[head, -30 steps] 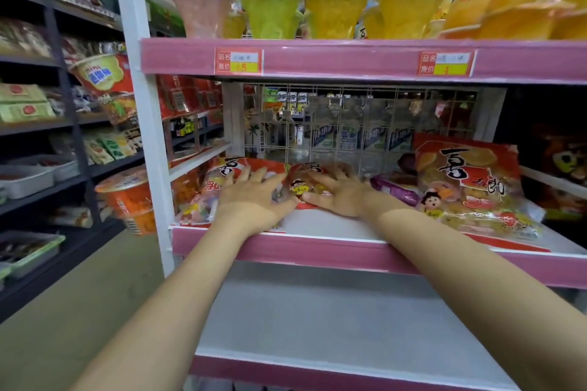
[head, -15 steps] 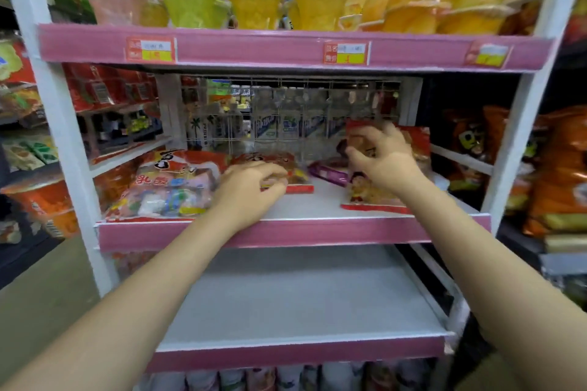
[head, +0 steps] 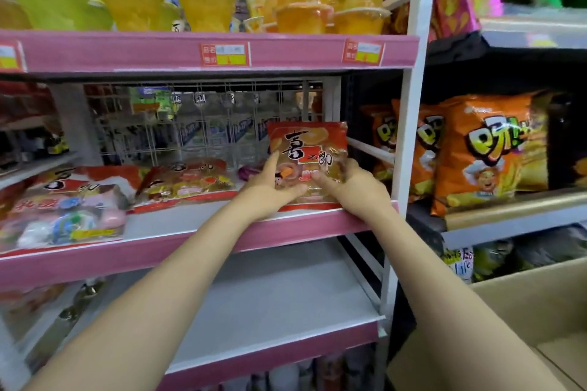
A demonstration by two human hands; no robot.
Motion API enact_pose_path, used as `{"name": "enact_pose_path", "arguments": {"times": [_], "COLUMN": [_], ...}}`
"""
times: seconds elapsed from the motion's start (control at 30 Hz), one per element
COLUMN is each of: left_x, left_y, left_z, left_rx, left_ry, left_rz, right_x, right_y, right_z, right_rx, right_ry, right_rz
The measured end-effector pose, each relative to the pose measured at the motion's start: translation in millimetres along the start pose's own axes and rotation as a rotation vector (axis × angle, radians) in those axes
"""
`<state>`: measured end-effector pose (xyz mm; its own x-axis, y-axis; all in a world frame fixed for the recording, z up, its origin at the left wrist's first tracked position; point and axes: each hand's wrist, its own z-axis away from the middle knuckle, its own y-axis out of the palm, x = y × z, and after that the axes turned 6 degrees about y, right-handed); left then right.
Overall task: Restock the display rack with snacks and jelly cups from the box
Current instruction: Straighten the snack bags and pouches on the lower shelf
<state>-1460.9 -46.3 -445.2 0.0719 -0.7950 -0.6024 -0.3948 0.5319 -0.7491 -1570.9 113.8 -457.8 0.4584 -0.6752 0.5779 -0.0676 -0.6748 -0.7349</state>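
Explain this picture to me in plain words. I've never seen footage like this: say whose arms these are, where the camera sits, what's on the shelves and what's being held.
There is no machine here. The arms belong to a person wearing a camera on the head, so you look forward and down along them. The left hand and right hand both grip a red snack bag, standing it upright at the right end of the middle pink shelf. The fingers curl round its lower edges. To the left on that shelf lie two more bags flat. The shelf above carries jelly cups, yellow, green and orange. The shelf below shows bare board. At lower right is a cardboard box; orange chip bags fill the neighbouring rack.
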Motion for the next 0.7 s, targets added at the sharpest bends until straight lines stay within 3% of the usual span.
{"name": "enact_pose_path", "arguments": {"times": [0.27, 0.5, 0.6, 0.7], "left_x": [-1, 8, 34, 73], "left_y": [-16, -89, -115, -130], "left_z": [20, 69, 87, 100], "left_rx": [-0.201, -0.557, -0.558, -0.355], "left_ry": [0.149, 0.277, 0.214, -0.012], "left_rz": [0.216, 0.061, -0.015, -0.296], "right_x": [19, 102, 130, 133], "right_y": [-2, 8, 27, 49], "right_z": [10, 31, 42, 44], "right_rx": [0.004, -0.114, 0.012, 0.295], "right_ry": [-0.189, -0.373, -0.375, -0.319], "right_rz": [-0.271, -0.444, -0.432, -0.093]}}
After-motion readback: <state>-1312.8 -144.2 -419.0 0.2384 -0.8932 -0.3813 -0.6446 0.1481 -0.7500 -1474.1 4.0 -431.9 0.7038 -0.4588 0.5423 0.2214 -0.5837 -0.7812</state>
